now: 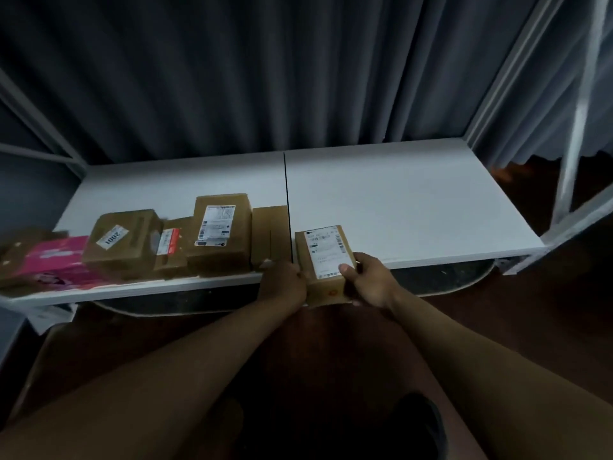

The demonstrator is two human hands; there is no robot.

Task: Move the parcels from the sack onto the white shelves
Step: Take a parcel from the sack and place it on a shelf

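Observation:
A small brown cardboard parcel (pixel 323 257) with a white label on top sits at the front edge of the white shelf (pixel 414 207), just right of the shelf's dark seam. My left hand (pixel 282 282) grips its left side and my right hand (pixel 368 280) grips its right side, thumb on the label. Several other parcels line the left half of the shelf: a plain brown box (pixel 270 237), a taller labelled box (pixel 222 234), a box marked 2001 (pixel 122 240) and a pink packet (pixel 56 260). No sack is in view.
The right half of the shelf is bare white board. Grey metal shelf posts (pixel 577 127) rise at the right and a frame bar (pixel 39 127) at the left. A dark curtain (pixel 265 71) hangs behind. Below the shelf lies a dark floor.

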